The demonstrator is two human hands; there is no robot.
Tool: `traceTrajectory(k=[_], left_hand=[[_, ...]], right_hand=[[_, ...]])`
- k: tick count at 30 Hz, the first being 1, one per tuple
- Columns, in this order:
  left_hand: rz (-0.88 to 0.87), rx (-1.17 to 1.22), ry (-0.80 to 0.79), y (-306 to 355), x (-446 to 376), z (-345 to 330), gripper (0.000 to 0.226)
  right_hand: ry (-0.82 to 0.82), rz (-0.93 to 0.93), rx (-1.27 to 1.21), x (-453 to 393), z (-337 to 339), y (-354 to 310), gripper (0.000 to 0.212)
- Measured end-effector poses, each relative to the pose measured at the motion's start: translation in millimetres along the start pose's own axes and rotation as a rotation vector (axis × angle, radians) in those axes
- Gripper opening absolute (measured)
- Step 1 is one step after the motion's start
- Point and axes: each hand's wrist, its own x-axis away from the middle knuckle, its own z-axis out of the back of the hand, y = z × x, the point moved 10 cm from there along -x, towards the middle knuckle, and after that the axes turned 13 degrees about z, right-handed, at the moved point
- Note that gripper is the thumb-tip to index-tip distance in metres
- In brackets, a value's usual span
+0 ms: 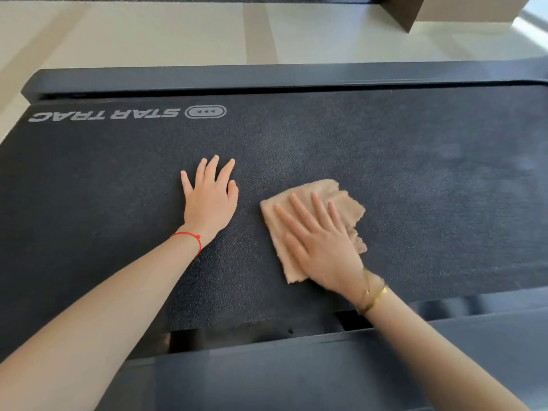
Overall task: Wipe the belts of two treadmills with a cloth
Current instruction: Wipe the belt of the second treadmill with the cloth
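Down on the black treadmill belt (415,149), both of the person's hands lie flat. One belt is in view, dark and grainy, with a grey "STAR TRAC" logo (127,113) printed upside down near its far left corner. One cloth (299,232), tan and fuzzy with ragged edges, lies spread on the belt to the right of centre. The right hand (323,247) presses on top of it with straight, slightly spread fingers; the palm covers the cloth's near right part, and the fingers point away and to the left. It grips nothing, only pushes down on the fabric, and its outline is a little blurred. The left hand (209,197) rests palm down on the bare belt just to the left of the cloth, apart from it, fingers straight and fanned, holding nothing.

A thin red string bracelet (189,238) circles the left wrist, and two gold bangles (372,293) sit on the right wrist. Two dark side rails frame the belt: the far rail (267,77) beyond it and the near rail (296,372) below the arms. Past the far rail lies a pale tiled floor (178,34), and one brown box-like object (415,10) stands at the upper right; no container with contents can be made out.
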Motion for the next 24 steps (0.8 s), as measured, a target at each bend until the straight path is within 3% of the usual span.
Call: traceTrajectory(k=[2,5,12,14,19,21,24], left_hand=[[-0.004,0.007,0.003,0.2,0.2,0.6,0.050],[-0.009,0.008,-0.002,-0.2,0.2,0.6,0.050],[0.000,-0.003,-0.015,1.0,-1.1,-0.4,0.050],[0.010,0.005,-0.018,0.9,-0.9,-0.2,0.050],[0.033,0.042,-0.030,0.9,2.1,2.0,0.049],[0.058,0.045,-0.043,2.9,2.8,2.1,0.050],[0.067,0.046,-0.051,9.4,5.0,2.7,0.055]], right_hand=[[-0.019,0.139,-0.028,15.6,-5.2,-32.7,0.052],[-0.025,0.167,-0.062,38.0,-5.4,-27.7,0.052],[-0.035,-0.251,-0.013,41.0,4.5,55.4,0.054],[-0.050,-0.203,0.044,32.1,2.4,32.0,0.054],[-0.056,0.115,-0.033,26.4,-7.9,-49.3,0.053],[-0.044,0.142,-0.049,34.9,-7.4,-45.5,0.053],[-0.013,0.042,-0.068,54.6,-1.9,-7.3,0.053]])
